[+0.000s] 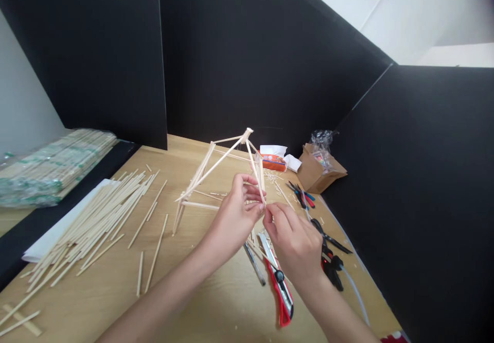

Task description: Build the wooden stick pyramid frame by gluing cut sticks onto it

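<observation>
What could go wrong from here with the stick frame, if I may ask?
The thin wooden frame might twist or loosen if the left hand and right hand push unevenly where they meet. The red knife lies near the right hand, so that hand could brush it and perhaps get cut; I cannot tell whether it is open.

On the wooden table point(216, 309) lie scattered sticks point(104, 222) and a red cutter point(275, 275).
</observation>
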A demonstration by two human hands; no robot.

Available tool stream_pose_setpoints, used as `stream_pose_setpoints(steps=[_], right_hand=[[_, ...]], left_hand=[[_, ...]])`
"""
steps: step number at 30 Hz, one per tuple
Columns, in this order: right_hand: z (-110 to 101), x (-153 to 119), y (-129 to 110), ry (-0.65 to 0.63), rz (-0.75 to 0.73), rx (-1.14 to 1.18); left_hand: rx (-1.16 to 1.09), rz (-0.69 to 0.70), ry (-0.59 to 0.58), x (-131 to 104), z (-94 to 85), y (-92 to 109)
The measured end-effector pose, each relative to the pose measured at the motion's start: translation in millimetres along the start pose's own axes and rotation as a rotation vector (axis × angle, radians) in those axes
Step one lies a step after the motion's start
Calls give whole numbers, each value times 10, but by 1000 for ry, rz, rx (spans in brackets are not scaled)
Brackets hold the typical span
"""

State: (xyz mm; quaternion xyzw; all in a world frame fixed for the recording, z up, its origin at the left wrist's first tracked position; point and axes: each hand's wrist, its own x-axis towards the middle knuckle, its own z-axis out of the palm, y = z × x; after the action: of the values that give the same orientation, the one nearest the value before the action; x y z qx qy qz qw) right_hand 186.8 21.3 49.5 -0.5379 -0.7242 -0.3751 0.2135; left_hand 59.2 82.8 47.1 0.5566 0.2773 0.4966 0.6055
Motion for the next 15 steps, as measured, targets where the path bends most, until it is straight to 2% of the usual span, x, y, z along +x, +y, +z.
stream_pose_setpoints(steps=[6,15], right_hand=[[-51,-28,0,-26,1,26],[-70,-15,0,-17,130,146]], left_hand=[[1,-1,7,-3,3,11],[-12,20,-9,9,-12,-18]])
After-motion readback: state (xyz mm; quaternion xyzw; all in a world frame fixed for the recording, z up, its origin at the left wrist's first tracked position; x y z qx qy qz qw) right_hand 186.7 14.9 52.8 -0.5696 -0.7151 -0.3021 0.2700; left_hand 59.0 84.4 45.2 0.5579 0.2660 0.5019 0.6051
